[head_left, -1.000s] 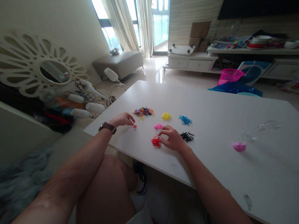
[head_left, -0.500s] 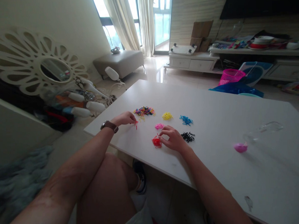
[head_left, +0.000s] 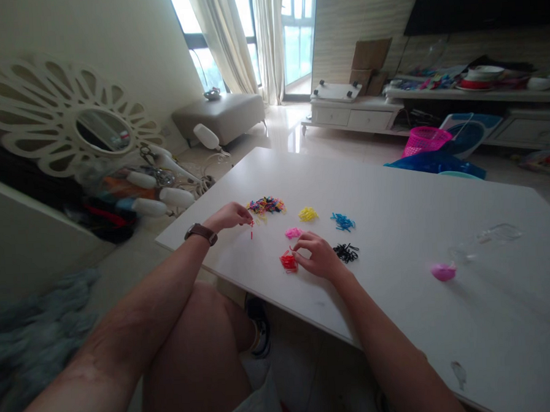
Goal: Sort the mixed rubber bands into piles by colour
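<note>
On the white table [head_left: 393, 181] lie small heaps of tiny elastic bands: a mixed-colour heap [head_left: 266, 204], a yellow heap [head_left: 307, 214], a blue heap [head_left: 343, 221], a pink heap [head_left: 293, 233], a black heap [head_left: 346, 251] and a red heap [head_left: 288, 261]. My left hand [head_left: 229, 216], with a watch on its wrist, pinches a red band [head_left: 251, 230] that hangs from the fingertips just beside the mixed heap. My right hand [head_left: 318, 256] rests on the table between the red and black heaps, its fingertips curled at the red heap; whether they hold a band is unclear.
A pink lid [head_left: 443, 272] and a clear plastic container [head_left: 488, 236] lie on the table's right side. My bare knee [head_left: 203, 333] is below the table's near edge. A white-framed mirror [head_left: 68, 127] and clutter are on the floor to the left.
My left hand has picked a red band off the table and lifted it slightly towards the mixed heap. My right hand has stayed by the red heap.
</note>
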`<action>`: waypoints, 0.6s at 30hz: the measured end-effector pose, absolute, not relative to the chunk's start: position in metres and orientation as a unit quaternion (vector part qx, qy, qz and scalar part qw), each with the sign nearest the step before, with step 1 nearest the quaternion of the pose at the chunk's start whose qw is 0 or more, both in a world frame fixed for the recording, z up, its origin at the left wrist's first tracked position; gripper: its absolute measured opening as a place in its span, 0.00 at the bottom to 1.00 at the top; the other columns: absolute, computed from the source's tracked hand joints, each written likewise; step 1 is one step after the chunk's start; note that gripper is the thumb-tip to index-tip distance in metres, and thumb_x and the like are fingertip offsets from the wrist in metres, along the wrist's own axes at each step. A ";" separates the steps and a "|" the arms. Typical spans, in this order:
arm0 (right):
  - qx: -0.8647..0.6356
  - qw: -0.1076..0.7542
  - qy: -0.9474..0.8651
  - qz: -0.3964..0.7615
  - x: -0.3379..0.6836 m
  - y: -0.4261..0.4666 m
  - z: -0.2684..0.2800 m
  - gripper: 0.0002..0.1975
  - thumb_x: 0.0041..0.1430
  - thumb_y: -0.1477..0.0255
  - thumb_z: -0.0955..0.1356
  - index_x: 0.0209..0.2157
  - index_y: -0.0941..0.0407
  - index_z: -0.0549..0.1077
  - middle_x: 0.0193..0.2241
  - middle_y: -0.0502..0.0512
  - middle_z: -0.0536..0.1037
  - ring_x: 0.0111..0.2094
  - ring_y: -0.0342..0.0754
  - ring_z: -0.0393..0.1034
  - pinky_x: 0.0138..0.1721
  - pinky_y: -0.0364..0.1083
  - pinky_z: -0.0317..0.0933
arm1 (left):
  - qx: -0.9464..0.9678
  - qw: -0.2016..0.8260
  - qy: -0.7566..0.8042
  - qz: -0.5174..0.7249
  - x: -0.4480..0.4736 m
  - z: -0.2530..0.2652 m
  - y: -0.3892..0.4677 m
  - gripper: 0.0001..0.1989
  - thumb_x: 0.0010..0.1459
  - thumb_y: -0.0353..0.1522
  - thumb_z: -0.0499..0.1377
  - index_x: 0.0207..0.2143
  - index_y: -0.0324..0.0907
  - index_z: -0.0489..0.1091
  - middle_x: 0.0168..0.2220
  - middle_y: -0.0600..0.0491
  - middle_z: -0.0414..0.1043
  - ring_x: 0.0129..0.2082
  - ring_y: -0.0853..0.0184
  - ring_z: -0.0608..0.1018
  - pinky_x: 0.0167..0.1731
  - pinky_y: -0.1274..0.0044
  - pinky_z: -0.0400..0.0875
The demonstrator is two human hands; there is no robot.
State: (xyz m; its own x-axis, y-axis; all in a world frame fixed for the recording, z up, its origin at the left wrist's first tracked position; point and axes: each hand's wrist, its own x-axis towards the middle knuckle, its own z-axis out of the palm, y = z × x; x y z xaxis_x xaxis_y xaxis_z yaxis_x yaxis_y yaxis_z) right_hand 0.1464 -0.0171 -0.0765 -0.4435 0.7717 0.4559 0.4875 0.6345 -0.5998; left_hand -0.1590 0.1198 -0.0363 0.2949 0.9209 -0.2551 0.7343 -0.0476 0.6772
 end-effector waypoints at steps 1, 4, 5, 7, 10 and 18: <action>-0.381 0.365 -0.827 0.195 0.146 -0.017 -0.077 0.05 0.59 0.75 0.69 0.29 0.54 0.74 0.32 0.53 0.75 0.37 0.49 0.68 0.43 0.48 0.63 | 0.713 0.373 0.579 0.129 -0.159 -0.037 0.121 0.17 0.40 0.39 0.66 0.30 0.37 0.81 0.26 0.49 0.78 0.26 0.66 0.73 0.24 0.78 0.62; -0.382 0.365 -0.826 0.197 0.146 -0.017 -0.077 0.05 0.59 0.75 0.69 0.29 0.54 0.74 0.32 0.54 0.74 0.38 0.49 0.68 0.43 0.48 0.63 | 0.714 0.381 0.572 0.133 -0.159 -0.039 0.122 0.17 0.40 0.39 0.66 0.31 0.37 0.81 0.26 0.48 0.78 0.26 0.66 0.74 0.24 0.78 0.64; -0.382 0.365 -0.826 0.197 0.147 -0.017 -0.077 0.05 0.59 0.75 0.69 0.29 0.54 0.74 0.32 0.54 0.74 0.38 0.49 0.69 0.43 0.48 0.63 | 0.714 0.385 0.569 0.134 -0.159 -0.040 0.123 0.17 0.40 0.39 0.66 0.31 0.37 0.81 0.27 0.48 0.78 0.27 0.66 0.75 0.25 0.78 0.65; -0.383 0.367 -0.825 0.196 0.147 -0.017 -0.077 0.05 0.59 0.75 0.69 0.29 0.54 0.74 0.32 0.54 0.74 0.38 0.49 0.69 0.43 0.48 0.63 | 0.712 0.391 0.567 0.137 -0.159 -0.041 0.123 0.17 0.40 0.39 0.67 0.32 0.37 0.80 0.28 0.47 0.79 0.27 0.66 0.75 0.25 0.78 0.66; -0.384 0.366 -0.825 0.196 0.146 -0.017 -0.077 0.05 0.59 0.75 0.68 0.29 0.54 0.74 0.32 0.54 0.74 0.37 0.49 0.69 0.43 0.48 0.63 | 0.701 0.391 0.580 0.141 -0.158 -0.044 0.124 0.19 0.43 0.41 0.67 0.34 0.37 0.80 0.31 0.46 0.80 0.27 0.66 0.76 0.25 0.78 0.67; -0.386 0.367 -0.824 0.195 0.146 -0.016 -0.079 0.05 0.60 0.74 0.68 0.29 0.54 0.74 0.32 0.53 0.75 0.37 0.49 0.69 0.43 0.49 0.63 | 0.696 0.386 0.582 0.171 -0.160 -0.047 0.125 0.18 0.40 0.39 0.70 0.32 0.36 0.78 0.26 0.47 0.79 0.26 0.65 0.78 0.25 0.78 0.67</action>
